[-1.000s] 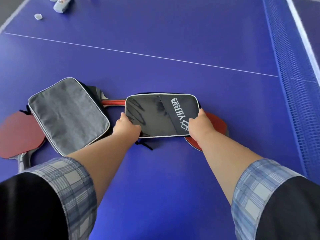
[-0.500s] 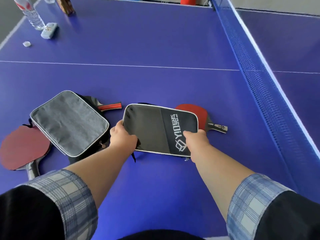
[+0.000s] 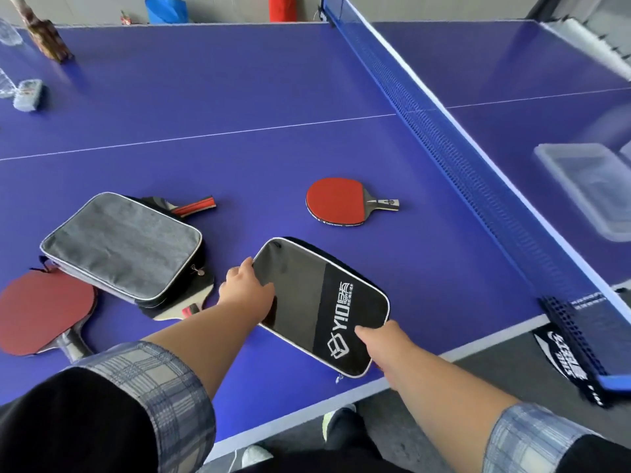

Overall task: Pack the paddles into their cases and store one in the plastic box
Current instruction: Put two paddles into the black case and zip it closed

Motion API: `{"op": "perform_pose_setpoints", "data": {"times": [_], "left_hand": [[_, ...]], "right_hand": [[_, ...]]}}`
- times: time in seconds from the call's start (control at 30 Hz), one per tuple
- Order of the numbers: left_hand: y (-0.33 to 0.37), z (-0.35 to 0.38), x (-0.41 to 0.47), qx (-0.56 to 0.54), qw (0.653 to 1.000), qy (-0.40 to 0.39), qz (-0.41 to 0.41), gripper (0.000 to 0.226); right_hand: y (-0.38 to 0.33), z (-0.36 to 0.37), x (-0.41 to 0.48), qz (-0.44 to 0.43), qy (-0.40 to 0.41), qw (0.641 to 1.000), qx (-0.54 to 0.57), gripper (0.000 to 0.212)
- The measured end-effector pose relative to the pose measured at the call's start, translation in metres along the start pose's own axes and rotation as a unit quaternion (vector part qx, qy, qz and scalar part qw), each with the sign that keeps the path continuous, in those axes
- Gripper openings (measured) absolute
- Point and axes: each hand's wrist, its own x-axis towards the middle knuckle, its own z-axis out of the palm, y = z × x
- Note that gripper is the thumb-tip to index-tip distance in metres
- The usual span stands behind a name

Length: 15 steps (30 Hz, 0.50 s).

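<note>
I hold a black and grey paddle case with white lettering near the table's front edge. My left hand grips its left end and my right hand grips its near right corner. A red paddle lies bare on the table beyond the case. A grey case lies to the left on top of two paddles, one with a red-striped handle. Another red paddle rests at the far left. A clear plastic box stands beyond the net.
The blue net runs diagonally on the right, with its clamp at the table edge. A bottle, a brown object and a small packet stand at the far left. My shoes and grey floor show below the table edge.
I have pulled the black case toward me and to the right, off the red paddle, which now lies uncovered. The view has swung right, so the plastic box has come into sight.
</note>
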Motion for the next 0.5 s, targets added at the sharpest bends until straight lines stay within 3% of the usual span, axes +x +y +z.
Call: {"op": "perform_pose_setpoints", "data": {"times": [0.13, 0.3, 0.43, 0.5], "left_hand": [[0.008, 0.015, 0.006, 0.044, 0.999, 0.009, 0.023, 0.069], [0.031, 0.036, 0.027, 0.082, 0.995, 0.005, 0.058, 0.071], [0.056, 0.056, 0.049, 0.11, 0.99, 0.005, 0.091, 0.076], [0.064, 0.065, 0.061, 0.117, 0.987, 0.013, 0.109, 0.079]], "right_hand": [[0.03, 0.01, -0.007, 0.046, -0.043, 0.996, 0.057, 0.036], [0.047, 0.017, -0.005, 0.043, 0.015, 0.995, 0.087, 0.039], [0.048, 0.007, 0.008, 0.005, -0.02, 0.999, 0.03, 0.095], [0.042, -0.003, 0.016, 0.019, -0.036, 0.999, 0.035, 0.093]]}}
